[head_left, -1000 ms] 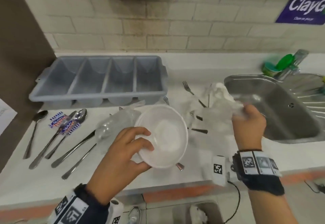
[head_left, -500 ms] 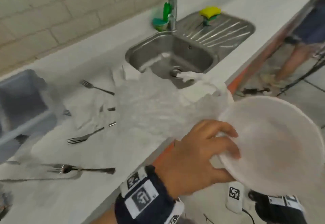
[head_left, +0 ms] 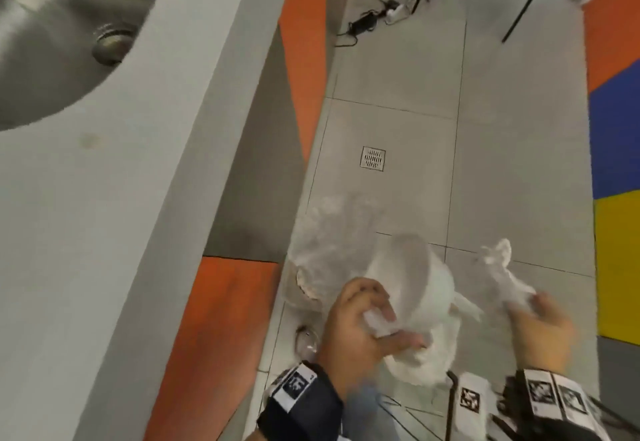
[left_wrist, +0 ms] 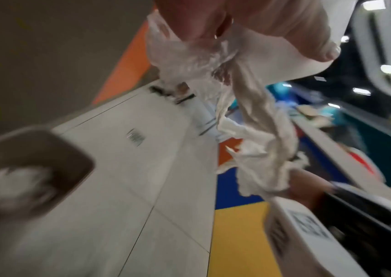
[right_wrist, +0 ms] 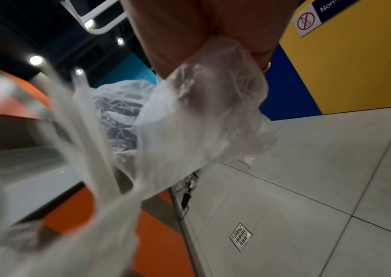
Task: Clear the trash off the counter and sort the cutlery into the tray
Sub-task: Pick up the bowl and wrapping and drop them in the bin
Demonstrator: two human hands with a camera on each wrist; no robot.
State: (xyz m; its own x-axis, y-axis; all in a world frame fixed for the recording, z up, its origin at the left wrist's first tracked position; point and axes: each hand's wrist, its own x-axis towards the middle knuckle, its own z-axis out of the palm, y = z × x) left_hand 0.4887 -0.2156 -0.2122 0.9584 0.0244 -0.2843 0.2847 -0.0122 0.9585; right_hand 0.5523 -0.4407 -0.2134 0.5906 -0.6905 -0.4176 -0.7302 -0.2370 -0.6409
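Here, seen from the head camera, both hands hang over a grey tiled floor [head_left: 398, 70] beside the white counter [head_left: 104, 233], away from its top. The left hand [head_left: 356, 330] has fingers and thumb curled around the rim of a white disposable bowl [head_left: 412, 278], along with crumpled clear plastic wrap [head_left: 332, 240]. The right hand [head_left: 543, 330] clenches a wad of crumpled white tissue and plastic [head_left: 498, 267]. A floor drain [head_left: 373, 158] lies beyond them. At left, blurred in the left wrist view, stands an open bin [left_wrist: 30, 168].

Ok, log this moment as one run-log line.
phase: carrying trash from counter | left hand: grips white bowl and clear plastic | right hand: grips crumpled plastic | both over floor
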